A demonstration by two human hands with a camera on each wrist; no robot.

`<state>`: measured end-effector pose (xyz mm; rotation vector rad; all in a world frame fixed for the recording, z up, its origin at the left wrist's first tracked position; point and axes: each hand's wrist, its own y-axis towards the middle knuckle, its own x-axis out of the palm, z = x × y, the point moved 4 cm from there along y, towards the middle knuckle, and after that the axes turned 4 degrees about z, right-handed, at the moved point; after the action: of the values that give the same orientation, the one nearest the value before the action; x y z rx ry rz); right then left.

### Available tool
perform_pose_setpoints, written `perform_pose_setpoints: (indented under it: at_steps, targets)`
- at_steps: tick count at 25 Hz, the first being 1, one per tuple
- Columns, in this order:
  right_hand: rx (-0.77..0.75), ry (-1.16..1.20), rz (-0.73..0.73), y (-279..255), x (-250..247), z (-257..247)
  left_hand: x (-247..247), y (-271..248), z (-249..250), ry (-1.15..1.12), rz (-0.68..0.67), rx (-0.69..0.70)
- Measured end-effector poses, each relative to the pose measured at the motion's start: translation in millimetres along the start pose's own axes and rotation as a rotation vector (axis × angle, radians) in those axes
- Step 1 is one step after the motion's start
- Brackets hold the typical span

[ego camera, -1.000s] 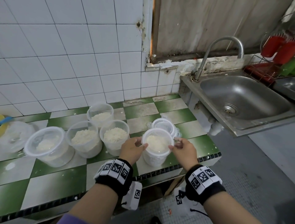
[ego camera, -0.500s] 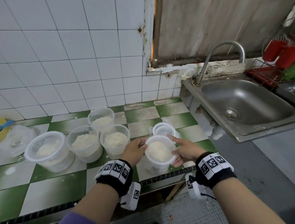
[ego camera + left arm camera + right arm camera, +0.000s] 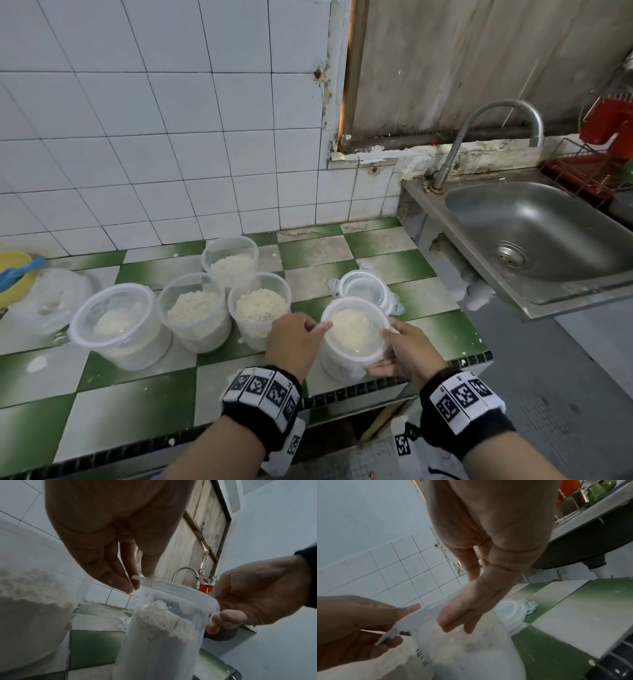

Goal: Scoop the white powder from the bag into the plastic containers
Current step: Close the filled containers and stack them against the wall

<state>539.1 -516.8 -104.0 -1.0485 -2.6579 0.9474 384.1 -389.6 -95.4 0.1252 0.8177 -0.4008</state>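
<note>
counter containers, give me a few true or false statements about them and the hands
1. Both hands hold the lidded container at the counter edge. True.
2. The left hand holds a spoon. False: it grips the container's lid rim.
3. The three containers near the middle stand uncovered with powder inside. True.
4. The spare lids lie in the sink. False: they lie on the counter behind the held container.
5. The right hand rests idle. False: it holds the container.

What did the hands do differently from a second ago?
The right hand slid lower, so its fingers now curl under the rim of the lidded container. The left hand kept its pinch on the rim. The four open containers and spare lids stayed put.
</note>
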Motion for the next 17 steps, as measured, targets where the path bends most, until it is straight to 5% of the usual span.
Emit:
perform_pose_setpoints:
  at_steps: [9,13,17]
  targets:
    - [-0.004,0.087,0.013,-10.7,13.7,8.3,10.6,-2.8,-2.1,-0.026,-0.188,-0.052]
    - [-0.003,0.09,-0.016,-9.5,8.9,7.3,16.8,4.1,-9.8,-0.212,-0.266,-0.179]
    - [-0.004,0.091,-0.04,-12.2,9.5,6.3,14.3,-1.3,-15.5,-0.517,-0.183,-0.367]
